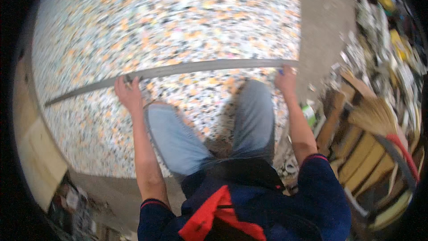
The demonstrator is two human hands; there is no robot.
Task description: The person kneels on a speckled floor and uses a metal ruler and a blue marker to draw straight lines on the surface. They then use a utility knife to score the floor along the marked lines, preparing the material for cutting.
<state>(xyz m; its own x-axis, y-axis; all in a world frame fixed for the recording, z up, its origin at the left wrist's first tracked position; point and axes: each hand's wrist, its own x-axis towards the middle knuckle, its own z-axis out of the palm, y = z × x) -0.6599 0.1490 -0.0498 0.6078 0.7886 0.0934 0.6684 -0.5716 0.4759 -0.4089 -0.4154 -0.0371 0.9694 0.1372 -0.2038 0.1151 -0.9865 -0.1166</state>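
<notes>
Head view shows us a grey straightedge (198, 67) across the speckled foam sheet (187, 22), from left edge to right, our left hand (128, 93) spread against it, probably for steadying, our right hand (286, 80) curled at the sheet's right edge, grip unclear.

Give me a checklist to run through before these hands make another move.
1. Left hand at the long grey strip: ok, fingers at its near edge, left of the middle.
2. Right hand at the strip: ok, by its right end.
3. Strip lying across the speckled sheet: ok, it runs nearly from side to side.
4. Knees clear of the strip: ok, both are on its near side.
5. Right hand free of tools: cannot tell; a small blue spot shows there, blurred.
6. Strip truly straight: cannot tell; the wide lens bends edges.
</notes>
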